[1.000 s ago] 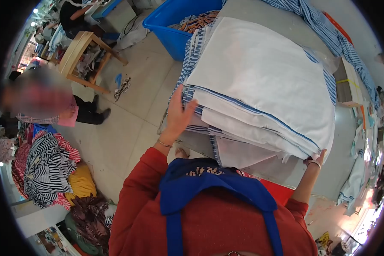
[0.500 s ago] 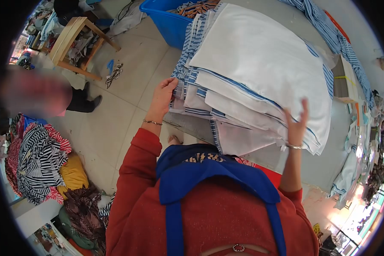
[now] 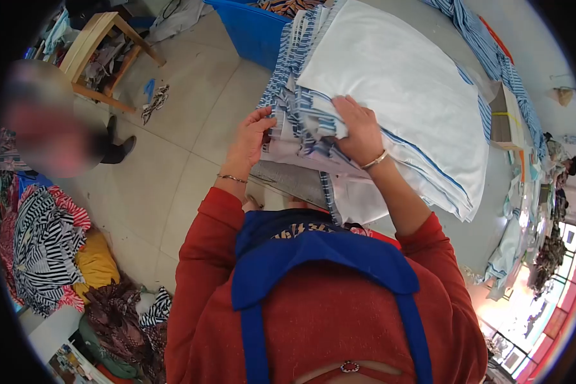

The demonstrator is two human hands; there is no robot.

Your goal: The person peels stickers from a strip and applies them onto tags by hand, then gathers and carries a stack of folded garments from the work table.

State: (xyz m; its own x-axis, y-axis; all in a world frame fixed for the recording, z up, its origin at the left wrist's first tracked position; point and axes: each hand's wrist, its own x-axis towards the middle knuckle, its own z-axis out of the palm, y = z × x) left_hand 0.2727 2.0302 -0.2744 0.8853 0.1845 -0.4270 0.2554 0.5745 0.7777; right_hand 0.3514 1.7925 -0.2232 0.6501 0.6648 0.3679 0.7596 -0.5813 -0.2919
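Note:
A thick stack of white cloth with blue-striped edges [image 3: 397, 77] lies on the grey table [image 3: 470, 246]. At the stack's left edge, my left hand [image 3: 249, 137] has its fingers closed on the striped layers. My right hand [image 3: 360, 131] is at the near-left corner, its fingers wrapped over several folded layers that it lifts and bunches. Between the two hands the striped edges are crumpled and partly blurred. The undersides of the lifted layers are hidden.
A blue bin [image 3: 253, 35] with patterned cloth stands beyond the stack. A box [image 3: 507, 118] and striped cloth [image 3: 473, 32] are at the right. On the left are a wooden stool [image 3: 96, 45], another person [image 3: 64, 128] and cloth heaps [image 3: 45, 249].
My right hand has moved left from the stack's right corner and grasped the left corner layers. My left hand has closed on the left edge. The view has shifted slightly.

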